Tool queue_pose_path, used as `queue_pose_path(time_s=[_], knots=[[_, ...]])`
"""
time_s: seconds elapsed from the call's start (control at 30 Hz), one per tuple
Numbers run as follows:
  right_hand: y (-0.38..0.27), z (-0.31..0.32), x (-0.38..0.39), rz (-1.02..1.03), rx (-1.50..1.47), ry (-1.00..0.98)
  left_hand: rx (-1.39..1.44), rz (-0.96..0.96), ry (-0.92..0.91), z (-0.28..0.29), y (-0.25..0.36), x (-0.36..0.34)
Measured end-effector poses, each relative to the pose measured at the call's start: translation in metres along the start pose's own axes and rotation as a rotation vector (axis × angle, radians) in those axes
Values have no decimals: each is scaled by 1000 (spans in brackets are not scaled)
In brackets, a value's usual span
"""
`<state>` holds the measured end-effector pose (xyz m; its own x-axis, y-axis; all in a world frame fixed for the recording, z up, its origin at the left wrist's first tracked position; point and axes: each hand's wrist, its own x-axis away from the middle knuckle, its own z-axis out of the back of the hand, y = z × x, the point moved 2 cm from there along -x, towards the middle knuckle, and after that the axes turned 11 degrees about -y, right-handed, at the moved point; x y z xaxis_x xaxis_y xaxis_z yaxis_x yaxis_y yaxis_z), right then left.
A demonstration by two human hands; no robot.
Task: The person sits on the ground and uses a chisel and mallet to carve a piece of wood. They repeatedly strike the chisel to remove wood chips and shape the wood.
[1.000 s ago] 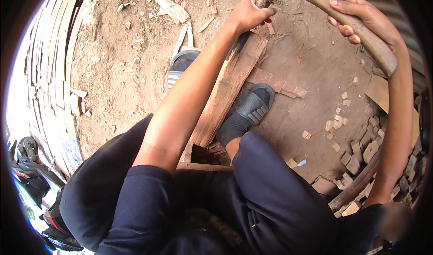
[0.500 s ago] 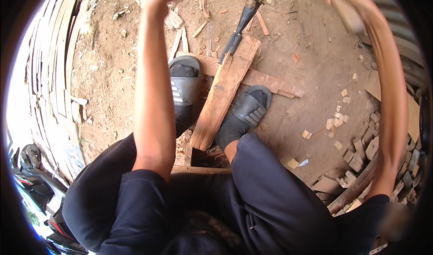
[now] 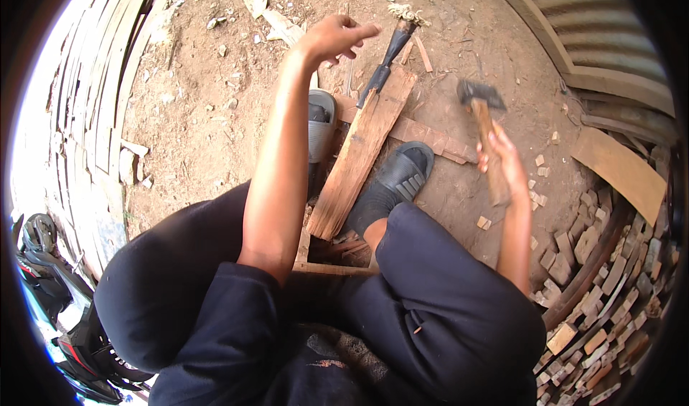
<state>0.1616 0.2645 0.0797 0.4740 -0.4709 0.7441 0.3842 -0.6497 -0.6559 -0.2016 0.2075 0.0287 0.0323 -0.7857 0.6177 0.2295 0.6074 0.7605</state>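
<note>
My right hand (image 3: pixel 507 161) is closed round the wooden handle of a hammer (image 3: pixel 482 112), whose dark, blurred head points away from me. My left hand (image 3: pixel 336 39) is raised with its fingers apart and holds nothing; it is nearest to a dark chisel (image 3: pixel 391 56) with a frayed top. The chisel leans with its lower end at the far end of a thick wooden block (image 3: pixel 366 148), and no hand touches it. That block lies lengthwise between my feet, across a flatter reddish board (image 3: pixel 434 137).
My sandalled feet flank the block. Cut wood pieces (image 3: pixel 596 341) are piled at the right, below a tan sheet (image 3: pixel 621 173). Corrugated metal (image 3: pixel 603 26) stands at the far right. Planks (image 3: pixel 90 83) line the left, with a motorbike (image 3: pixel 61 298) at lower left. Chips litter the dirt.
My right hand has come down and inward, bringing the hammer into clear view. My left hand has moved right and lower, towards the chisel. The view has shifted slightly.
</note>
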Motion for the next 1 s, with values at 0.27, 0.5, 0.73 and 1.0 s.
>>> queue_pose_path(time_s=[0.27, 0.5, 0.73, 1.0], knots=[[280, 106, 100, 166, -1086, 158, -23, 137, -128, -73, -10, 21], [330, 79, 120, 122, -1022, 419, 115, 114, -21, -79, -71, 74], [343, 46, 120, 20, -951, 412, 201, 1020, -379, -112, -217, 170], [371, 45, 145, -97, -940, 514, 425, 1153, -607, -194, -215, 212]])
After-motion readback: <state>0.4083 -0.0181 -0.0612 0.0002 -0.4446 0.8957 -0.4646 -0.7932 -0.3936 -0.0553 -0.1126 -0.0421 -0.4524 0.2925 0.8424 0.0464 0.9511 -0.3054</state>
